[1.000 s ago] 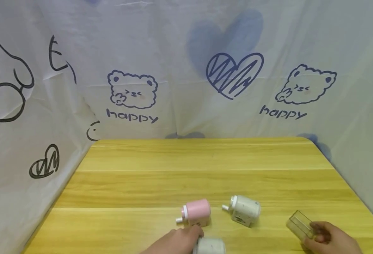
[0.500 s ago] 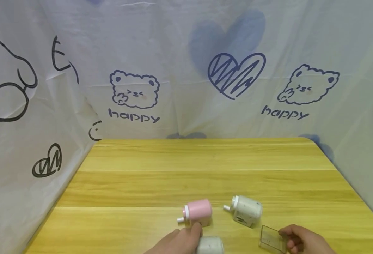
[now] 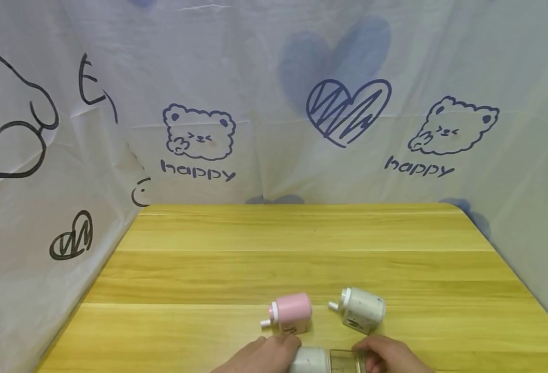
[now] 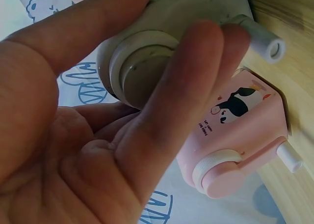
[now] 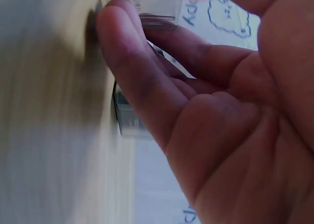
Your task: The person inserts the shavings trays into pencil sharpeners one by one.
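Note:
At the near table edge in the head view, my left hand (image 3: 261, 356) grips a pale grey-green crank pencil sharpener (image 3: 309, 359). The left wrist view shows that sharpener's round knob and crank handle (image 4: 267, 42) close up, with fingers around the body. My right hand (image 3: 391, 354) pinches a clear plastic shavings drawer (image 3: 343, 361) just right of the held sharpener. Whether the drawer touches or has entered the sharpener cannot be seen. Beyond my left hand lies a pink crank sharpener (image 3: 294, 312) with a panda picture (image 4: 240, 105). Another grey-green sharpener (image 3: 365, 309) lies beyond my right hand.
The yellow wood-grain table (image 3: 274, 248) stretches away behind the sharpeners. White cloth (image 3: 264, 155) with blue bears and hearts hangs at the back and both sides.
My right hand has carried the clear drawer leftward across the table, turning it, to beside the held sharpener. My left hand keeps its grip, almost in place.

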Demonstrator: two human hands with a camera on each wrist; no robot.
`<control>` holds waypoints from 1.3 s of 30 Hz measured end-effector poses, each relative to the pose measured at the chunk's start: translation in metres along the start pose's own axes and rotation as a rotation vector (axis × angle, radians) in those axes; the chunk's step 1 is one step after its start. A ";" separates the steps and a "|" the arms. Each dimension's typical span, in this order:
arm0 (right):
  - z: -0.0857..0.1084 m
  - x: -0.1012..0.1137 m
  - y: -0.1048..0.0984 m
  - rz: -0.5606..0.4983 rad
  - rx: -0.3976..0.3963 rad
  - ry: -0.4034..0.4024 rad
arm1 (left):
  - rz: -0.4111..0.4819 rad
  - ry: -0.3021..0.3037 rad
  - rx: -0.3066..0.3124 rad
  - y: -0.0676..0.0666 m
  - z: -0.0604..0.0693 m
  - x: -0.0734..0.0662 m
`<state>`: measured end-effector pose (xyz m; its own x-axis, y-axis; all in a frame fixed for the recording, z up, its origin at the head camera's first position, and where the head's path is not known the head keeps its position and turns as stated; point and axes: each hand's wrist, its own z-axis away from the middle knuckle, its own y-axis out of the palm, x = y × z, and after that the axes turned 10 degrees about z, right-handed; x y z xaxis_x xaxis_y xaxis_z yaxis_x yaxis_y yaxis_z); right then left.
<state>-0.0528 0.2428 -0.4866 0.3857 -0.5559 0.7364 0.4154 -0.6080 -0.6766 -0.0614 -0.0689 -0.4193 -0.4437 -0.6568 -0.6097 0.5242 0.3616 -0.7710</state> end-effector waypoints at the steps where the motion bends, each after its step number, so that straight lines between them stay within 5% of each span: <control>1: -0.002 0.002 0.002 0.007 -0.009 -0.022 | -0.005 -0.001 0.001 0.000 0.000 0.000; 16: -0.018 0.003 0.020 0.113 -0.063 -0.212 | 0.015 -0.049 0.014 0.002 -0.003 0.001; 29: -0.027 -0.042 0.042 0.138 -0.070 -0.267 | 0.001 -0.027 0.013 0.002 -0.004 0.002; 34: -0.029 -0.029 0.041 0.206 -0.103 -0.325 | -0.022 -0.007 0.007 0.002 -0.004 0.001; 39: -0.029 -0.007 0.036 0.180 -0.099 -0.297 | -0.022 -0.005 0.006 0.002 -0.004 0.001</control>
<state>-0.0645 0.2082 -0.5162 0.6741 -0.4790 0.5623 0.2425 -0.5755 -0.7810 -0.0639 -0.0659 -0.4225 -0.4519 -0.6679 -0.5913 0.5187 0.3425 -0.7833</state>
